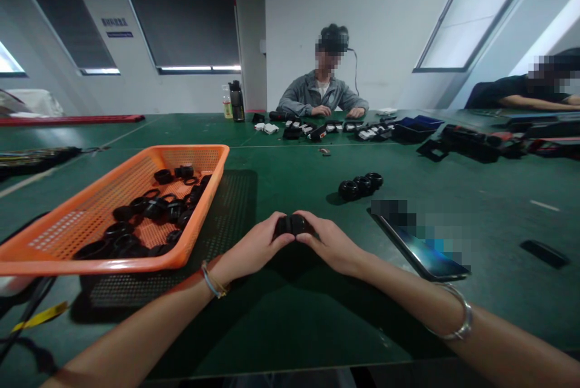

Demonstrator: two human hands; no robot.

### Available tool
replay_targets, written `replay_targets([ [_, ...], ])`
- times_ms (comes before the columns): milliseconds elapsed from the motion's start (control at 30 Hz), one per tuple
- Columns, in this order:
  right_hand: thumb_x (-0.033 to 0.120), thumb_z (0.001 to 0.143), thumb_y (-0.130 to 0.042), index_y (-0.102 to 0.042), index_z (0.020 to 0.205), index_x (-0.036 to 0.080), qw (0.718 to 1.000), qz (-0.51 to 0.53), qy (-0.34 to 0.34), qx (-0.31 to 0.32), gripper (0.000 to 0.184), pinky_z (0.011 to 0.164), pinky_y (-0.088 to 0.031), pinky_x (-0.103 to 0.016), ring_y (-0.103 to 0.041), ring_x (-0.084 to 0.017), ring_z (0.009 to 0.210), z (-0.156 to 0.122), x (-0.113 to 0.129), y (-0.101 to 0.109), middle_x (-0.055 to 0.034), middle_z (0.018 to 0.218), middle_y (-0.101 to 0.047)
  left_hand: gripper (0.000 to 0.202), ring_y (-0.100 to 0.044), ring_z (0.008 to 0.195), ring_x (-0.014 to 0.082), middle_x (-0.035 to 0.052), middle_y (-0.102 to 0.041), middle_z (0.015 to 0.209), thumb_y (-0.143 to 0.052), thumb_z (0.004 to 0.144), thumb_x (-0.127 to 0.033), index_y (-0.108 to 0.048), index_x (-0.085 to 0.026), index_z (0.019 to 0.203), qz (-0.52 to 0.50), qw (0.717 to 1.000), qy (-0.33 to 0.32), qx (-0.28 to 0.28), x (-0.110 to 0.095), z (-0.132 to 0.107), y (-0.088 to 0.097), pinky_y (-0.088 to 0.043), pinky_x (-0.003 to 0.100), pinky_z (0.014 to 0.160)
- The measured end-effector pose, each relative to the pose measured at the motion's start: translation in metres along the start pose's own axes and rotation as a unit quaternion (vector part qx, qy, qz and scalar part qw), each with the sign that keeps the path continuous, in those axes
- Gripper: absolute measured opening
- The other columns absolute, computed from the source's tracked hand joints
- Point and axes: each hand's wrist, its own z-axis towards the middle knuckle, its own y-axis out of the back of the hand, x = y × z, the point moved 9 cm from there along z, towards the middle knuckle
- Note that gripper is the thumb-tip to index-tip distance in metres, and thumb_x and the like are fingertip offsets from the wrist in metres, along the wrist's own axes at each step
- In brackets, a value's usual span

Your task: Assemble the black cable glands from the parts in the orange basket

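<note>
Black cylindrical fitting [290, 226] over green tabletop [290, 173], right of orange basket [113, 266]. Left hand [265, 241] and right hand [330, 243] closed on opposite ends. Long axis roughly left-right, neither hand nearer (one piece or two, can't tell).

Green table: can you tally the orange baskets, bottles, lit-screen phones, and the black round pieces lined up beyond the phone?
Orange basket: 1
Bottles: 2
Lit-screen phone: 1
Black round pieces in that row: 3
Total: 7
</note>
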Motion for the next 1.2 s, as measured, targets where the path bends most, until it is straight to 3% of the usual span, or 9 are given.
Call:
replay_targets([
  [200,0.027,0.085,-0.039,-0.050,0.093,0.013,0.991,0.128,-0.025,0.030,0.019,0.059,-0.039,-0.025,-0.049,-0.013,0.062,0.000,-0.004,-0.007,-0.0009,0.069,-0.052,0.026,-0.053,0.095,0.0211,0.0079,-0.056,0.102,-0.052,0.082,-0.028,-0.046,-0.016,0.105,0.138,0.990,-0.034,0.000,-0.009,0.000,0.003,-0.042,0.035,0.085],
  [333,0.047,0.083,-0.038,-0.044,0.071,0.016,0.975,0.218,-0.037,0.037,0.034,0.053,-0.035,-0.024,-0.042,-0.010,0.053,0.000,-0.006,-0.011,0.0021,0.060,-0.045,0.025,-0.052,0.092,0.0214,0.0071,-0.056,0.099,-0.054,0.081,-0.029,-0.047,-0.016,0.102,0.218,0.973,-0.078,0.005,-0.019,0.000,0.003,-0.044,0.036,0.083],
  [467,0.064,0.074,-0.042,-0.043,0.068,0.017,0.942,0.315,-0.095,0.061,0.048,0.047,-0.033,-0.023,-0.042,-0.009,0.048,-0.001,-0.019,-0.022,0.0031,0.057,-0.045,0.029,-0.052,0.088,0.0242,0.0089,-0.056,0.095,-0.055,0.081,-0.031,-0.047,-0.015,0.103,0.301,0.945,-0.131,0.009,-0.026,0.000,0.000,-0.044,0.040,0.080],
  [600,0.060,0.078,-0.040,-0.044,0.072,0.016,0.929,0.350,-0.098,0.069,0.045,0.049,-0.038,-0.023,-0.046,-0.010,0.050,0.001,-0.022,-0.027,0.0023,0.058,-0.049,0.033,-0.053,0.091,0.0255,0.0101,-0.056,0.097,-0.057,0.079,-0.031,-0.046,-0.014,0.106,0.294,0.948,-0.126,0.004,-0.023,0.003,0.001,-0.043,0.042,0.082],
  [767,0.031,0.086,-0.040,-0.047,0.096,0.015,0.974,0.220,-0.040,0.020,0.020,0.061,-0.045,-0.028,-0.052,-0.012,0.062,0.006,-0.014,-0.012,-0.0019,0.077,-0.054,0.041,-0.052,0.102,0.0236,0.0109,-0.054,0.111,-0.056,0.079,-0.029,-0.040,-0.016,0.115,0.095,0.995,-0.027,-0.020,-0.004,0.006,0.008,-0.041,0.038,0.089],
  [933,0.012,0.079,-0.050,-0.043,0.115,0.016,0.997,0.030,0.057,-0.048,0.036,0.087,-0.043,-0.038,-0.053,-0.020,0.099,0.004,0.004,0.008,-0.0101,0.110,-0.053,0.034,-0.056,0.087,0.0204,0.0086,-0.059,0.098,-0.043,0.084,-0.030,-0.043,-0.012,0.113,-0.092,0.996,0.021,0.006,0.010,0.009,0.001,-0.044,0.033,0.078],
  [1033,0.010,0.080,-0.050,-0.039,0.122,0.019,0.990,-0.031,0.128,-0.046,0.045,0.091,-0.043,-0.040,-0.051,-0.021,0.106,0.002,0.014,0.007,-0.0108,0.116,-0.050,0.034,-0.055,0.087,0.0196,0.0072,-0.059,0.097,-0.046,0.082,-0.032,-0.045,-0.014,0.111,-0.115,0.993,0.015,0.008,0.011,0.010,0.000,-0.044,0.032,0.078],
  [1200,0.009,0.080,-0.051,-0.038,0.123,0.017,0.975,-0.119,0.185,-0.029,0.046,0.091,-0.044,-0.043,-0.050,-0.023,0.109,-0.001,0.020,0.003,-0.0131,0.117,-0.051,0.029,-0.054,0.092,0.0219,0.0078,-0.058,0.100,-0.050,0.080,-0.030,-0.048,-0.015,0.105,-0.054,0.999,0.000,0.011,0.009,0.007,0.000,-0.042,0.035,0.084],
])
